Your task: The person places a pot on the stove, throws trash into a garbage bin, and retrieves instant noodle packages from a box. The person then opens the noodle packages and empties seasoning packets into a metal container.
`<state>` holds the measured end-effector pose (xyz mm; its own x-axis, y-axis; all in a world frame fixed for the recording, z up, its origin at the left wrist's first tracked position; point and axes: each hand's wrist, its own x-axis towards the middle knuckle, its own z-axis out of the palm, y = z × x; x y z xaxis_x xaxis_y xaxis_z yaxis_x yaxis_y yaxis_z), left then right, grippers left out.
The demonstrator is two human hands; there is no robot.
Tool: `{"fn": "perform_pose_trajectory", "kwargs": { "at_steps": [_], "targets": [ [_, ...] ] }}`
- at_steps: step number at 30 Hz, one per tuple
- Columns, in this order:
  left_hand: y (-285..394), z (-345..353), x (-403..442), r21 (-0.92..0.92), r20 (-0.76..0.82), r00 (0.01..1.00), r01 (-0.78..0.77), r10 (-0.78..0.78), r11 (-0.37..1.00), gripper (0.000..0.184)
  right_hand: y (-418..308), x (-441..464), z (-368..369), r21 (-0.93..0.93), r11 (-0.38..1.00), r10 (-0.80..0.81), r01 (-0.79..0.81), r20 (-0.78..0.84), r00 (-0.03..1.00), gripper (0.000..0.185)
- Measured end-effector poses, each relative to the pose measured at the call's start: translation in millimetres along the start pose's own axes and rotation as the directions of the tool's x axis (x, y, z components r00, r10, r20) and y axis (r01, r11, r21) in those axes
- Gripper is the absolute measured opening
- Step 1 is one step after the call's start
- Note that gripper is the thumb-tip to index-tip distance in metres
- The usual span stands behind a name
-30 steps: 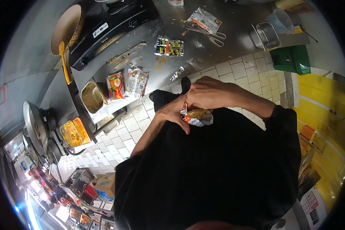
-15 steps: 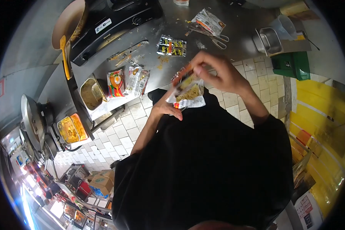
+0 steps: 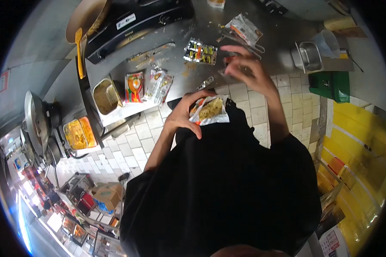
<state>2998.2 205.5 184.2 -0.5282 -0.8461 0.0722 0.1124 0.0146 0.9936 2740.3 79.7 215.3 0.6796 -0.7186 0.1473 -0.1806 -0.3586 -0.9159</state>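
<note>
My left hand (image 3: 182, 115) is wrapped around an opened instant noodle packet (image 3: 198, 116) in front of my body. A pale dry noodle block (image 3: 212, 109) shows in the packet's torn mouth. Over the counter's front edge, my right hand (image 3: 251, 73) is blurred, with its fingers spread apart. A small reddish blurred thing (image 3: 230, 59) shows by its fingertips; whether they touch it I cannot tell. Close by lie scissors (image 3: 254, 51), partly under a white packet (image 3: 245, 29). Left of that hand are several silver seasoning sachets (image 3: 200, 52). A small silver sachet (image 3: 205, 83) lies at the counter edge.
On the steel counter (image 3: 178, 79) are a red noodle packet (image 3: 134, 87), a clear-and-white packet (image 3: 158, 85) and a metal tray (image 3: 106, 100). A black stove (image 3: 137, 28) and a pan (image 3: 79, 19) with a yellow spatula (image 3: 79, 60) stand behind. A green bin (image 3: 330, 87) is at right.
My right hand has moved off the noodle packet, out over the counter, its fingers spreading. The left hand still holds the packet, whose noodle block now shows more fully. The view has shifted slightly.
</note>
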Motion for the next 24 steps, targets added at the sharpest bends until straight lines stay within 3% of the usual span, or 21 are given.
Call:
{"fn": "perform_pose_trajectory", "kwargs": {
  "at_steps": [1,3,5,6,9,10,13,14,17,18,22,24],
  "targets": [
    [6.4,0.6,3.6,0.005,0.018,1.0,-0.02,0.02,1.0,0.117,-35.7,4.9,-2.4,0.093,0.989,-0.128,0.111,0.191,0.973,0.031],
    [6.6,-1.3,3.3,0.037,0.064,0.998,0.025,-0.028,0.999,0.112,-82.1,2.6,17.6,-0.082,0.968,-0.193,0.238,0.365,0.911,0.052],
    [7.6,3.6,2.3,0.034,0.056,0.998,0.019,-0.021,0.999,0.109,-99.1,-10.3,38.5,-0.371,0.908,-0.034,0.192,0.393,0.919,0.07],
    [6.8,5.1,2.9,0.033,0.046,0.999,0.013,-0.015,0.999,0.107,-92.7,-13.8,48.5,-0.39,0.908,0.041,0.15,0.441,0.896,0.073],
    [-2.5,6.0,1.5,0.168,0.136,0.991,-0.029,0.005,0.985,0.103,-65.7,-16.0,61.5,-0.271,0.95,0.013,0.155,0.53,0.848,0.071],
    [-9.2,4.1,-7.7,0.215,0.204,0.945,0.213,-0.257,0.953,0.126,-58.6,-15.1,60.8,-0.246,0.955,-0.014,0.164,0.517,0.856,0.065],
    [-15.1,15.7,-8.7,-0.014,0.114,0.987,0.114,-0.112,0.993,0.101,-58.4,-16.4,59.9,-0.125,0.991,0.015,0.051,0.476,0.88,0.058],
    [-15.2,17.7,-10.0,-0.045,0.097,0.985,0.15,-0.145,0.988,0.101,-61.2,-17.3,56.6,-0.076,0.997,0.034,0.002,0.467,0.883,0.057],
    [-24.2,15.4,-8.0,0.056,0.154,0.987,0.033,-0.042,0.998,0.103,-48.3,-22.8,48.2,0.203,0.977,-0.036,-0.071,0.479,0.877,0.047],
    [-22.7,17.7,-7.7,0.036,0.152,0.986,0.069,-0.074,0.997,0.102,-48.9,-24.3,43.9,0.239,0.967,-0.032,-0.092,0.471,0.882,0.029],
    [-21.6,19.6,-1.5,0.053,0.181,0.98,0.077,-0.085,0.996,0.103,-41.8,-27.0,36.3,0.238,0.965,-0.004,-0.111,0.435,0.901,0.011],
    [-34.2,16.7,-3.2,-0.032,0.124,0.987,0.106,-0.101,0.994,0.11,-42.2,-27.3,30.2,0.29,0.947,0.047,-0.135,0.289,0.956,0.01]
  ]
}}
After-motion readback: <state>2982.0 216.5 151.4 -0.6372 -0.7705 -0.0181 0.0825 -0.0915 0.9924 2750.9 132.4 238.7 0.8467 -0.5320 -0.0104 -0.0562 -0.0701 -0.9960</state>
